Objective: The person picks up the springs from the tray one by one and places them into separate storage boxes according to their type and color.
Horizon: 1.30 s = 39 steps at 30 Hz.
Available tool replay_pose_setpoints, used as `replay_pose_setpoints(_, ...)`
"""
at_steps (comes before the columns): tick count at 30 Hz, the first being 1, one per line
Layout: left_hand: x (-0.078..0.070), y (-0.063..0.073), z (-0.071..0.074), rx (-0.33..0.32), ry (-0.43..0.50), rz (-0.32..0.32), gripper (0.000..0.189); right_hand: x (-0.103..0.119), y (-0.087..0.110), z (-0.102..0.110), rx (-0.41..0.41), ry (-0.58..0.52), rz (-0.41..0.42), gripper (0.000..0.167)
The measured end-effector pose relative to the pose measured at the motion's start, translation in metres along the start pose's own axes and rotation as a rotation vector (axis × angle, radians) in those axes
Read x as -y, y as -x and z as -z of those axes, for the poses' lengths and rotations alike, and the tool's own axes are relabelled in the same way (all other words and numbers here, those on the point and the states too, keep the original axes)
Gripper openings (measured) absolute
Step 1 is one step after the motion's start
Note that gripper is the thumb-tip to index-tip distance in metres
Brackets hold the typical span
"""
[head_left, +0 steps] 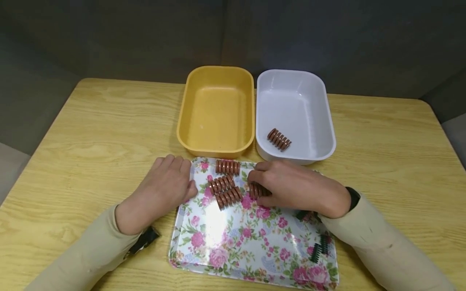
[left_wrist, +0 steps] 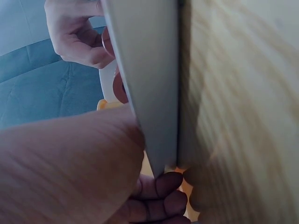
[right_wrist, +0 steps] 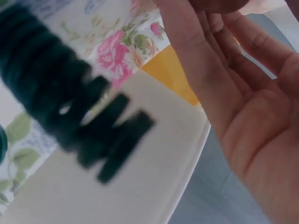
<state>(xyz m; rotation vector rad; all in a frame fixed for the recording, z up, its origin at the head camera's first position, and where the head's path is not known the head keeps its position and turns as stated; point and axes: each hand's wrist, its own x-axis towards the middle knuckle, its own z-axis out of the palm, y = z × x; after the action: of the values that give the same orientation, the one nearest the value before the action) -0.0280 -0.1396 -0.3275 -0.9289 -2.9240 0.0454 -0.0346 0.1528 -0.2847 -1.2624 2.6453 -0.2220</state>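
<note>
My left hand (head_left: pixel 165 182) grips the far left corner of a flowered tray (head_left: pixel 247 250), thumb over the rim; in the left wrist view its fingers curl at the tray's edge. My right hand (head_left: pixel 291 186) reaches over the tray and pinches a brown coil spring (head_left: pixel 256 190) between thumb and fingers, partly hidden beneath them. To the left of it lie more brown springs: one by the far rim (head_left: pixel 227 167) and two side by side, the farther spring (head_left: pixel 222 184) against the nearer spring (head_left: pixel 229 198).
Beyond the tray stand a yellow basin (head_left: pixel 185 109) and a white basin (head_left: pixel 320 121), side by side. One brown spring (head_left: pixel 279 140) lies in the white basin. Dark green springs (head_left: pixel 316 253) lie on the tray's right side, near my right forearm. A wooden table (head_left: pixel 109 133) bears everything.
</note>
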Motion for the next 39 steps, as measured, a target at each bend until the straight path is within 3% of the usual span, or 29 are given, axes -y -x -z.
replay_pose_setpoints(10,0.001,0.001,0.003,0.03,0.006,0.023,0.023,0.001,-0.001,0.0,-0.014,-0.024,-0.023,0.016)
replay_pose_setpoints(25,0.001,0.004,0.001,-0.012,0.001,0.014,0.024,0.003,0.001,0.003,-0.015,-0.049,-0.073,0.02)
replay_pose_setpoints(31,0.0,0.002,0.001,-0.001,-0.011,0.011,0.024,0.001,0.006,0.01,-0.08,-0.078,-0.093,0.017)
replay_pose_setpoints(39,0.0,0.002,0.001,0.024,-0.013,0.02,0.024,-0.002,0.011,0.018,-0.225,-0.053,-0.07,0.026)
